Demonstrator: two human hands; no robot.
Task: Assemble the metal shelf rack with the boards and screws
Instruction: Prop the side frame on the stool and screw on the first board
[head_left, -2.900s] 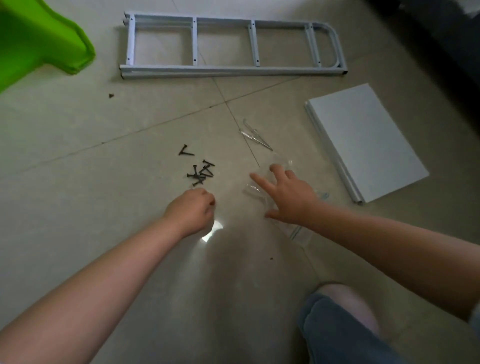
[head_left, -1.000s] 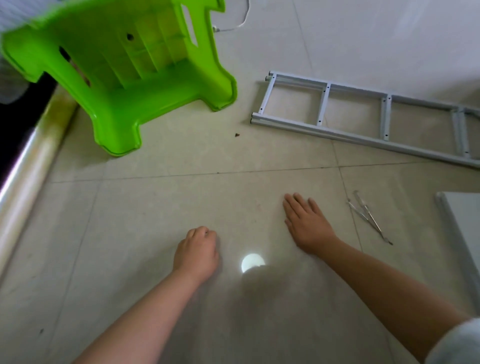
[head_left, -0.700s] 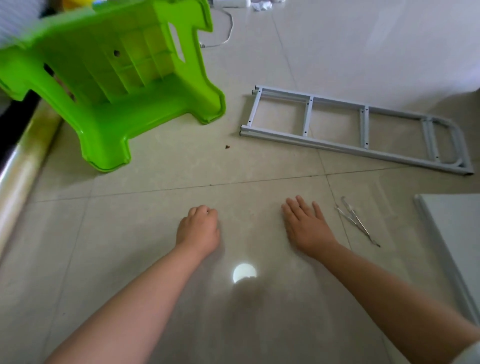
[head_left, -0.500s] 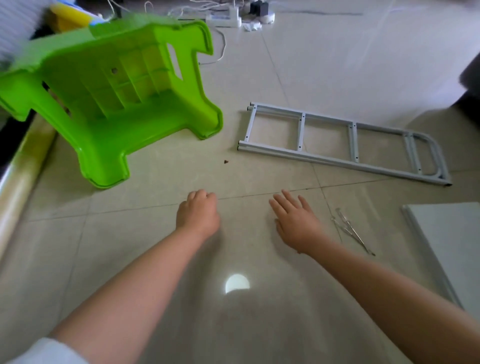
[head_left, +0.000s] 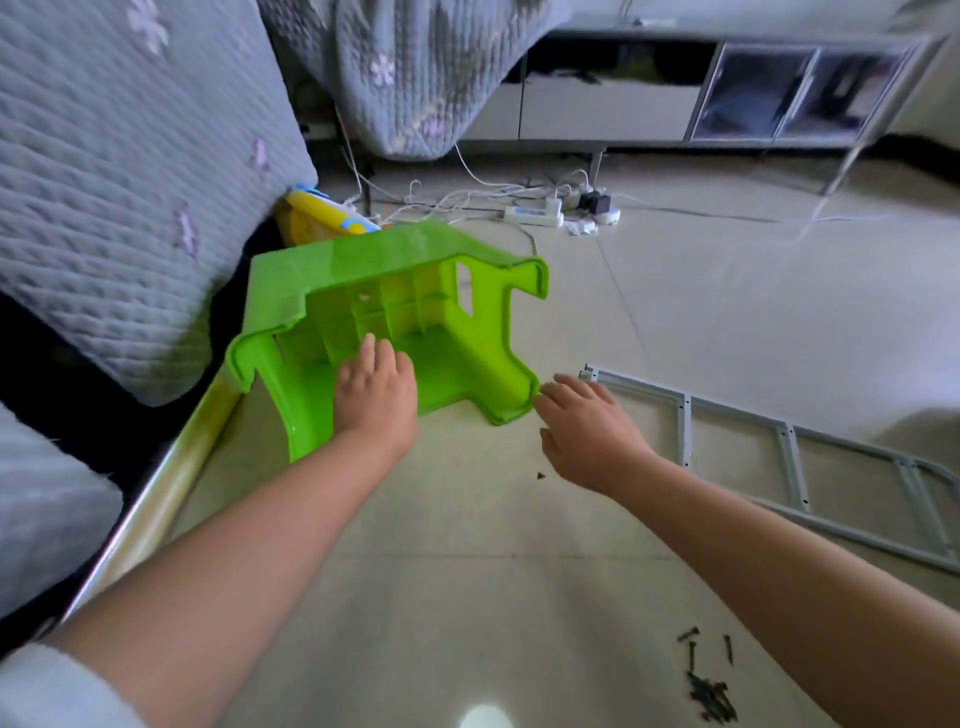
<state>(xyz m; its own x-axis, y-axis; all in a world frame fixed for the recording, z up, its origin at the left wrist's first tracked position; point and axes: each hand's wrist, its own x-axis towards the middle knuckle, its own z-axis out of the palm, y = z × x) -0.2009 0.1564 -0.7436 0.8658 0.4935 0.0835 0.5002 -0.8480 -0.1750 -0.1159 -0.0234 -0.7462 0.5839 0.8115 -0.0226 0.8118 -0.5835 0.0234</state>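
A grey metal ladder-shaped side frame (head_left: 789, 452) lies flat on the tiled floor at the right. Several black screws (head_left: 707, 686) are scattered on the floor at the lower right, beside my right forearm. My left hand (head_left: 376, 395) is stretched forward over the front edge of a green plastic stool (head_left: 457, 291) that lies on its side; its fingers point into the hollow underside. Whether it touches the stool I cannot tell. My right hand (head_left: 587, 431) hovers with fingers spread and straight just right of the stool's near leg, holding nothing. The boards are out of view.
A sofa with a grey quilted cover (head_left: 119, 182) fills the left side, with a shiny metal rail (head_left: 171, 478) along its base. A power strip with white cables (head_left: 535, 214) lies beyond the stool. A low cabinet (head_left: 727, 88) runs along the back.
My view has swung up and left, so the boards dropped out of sight. Both hands have left the floor and reached forward to the green stool.
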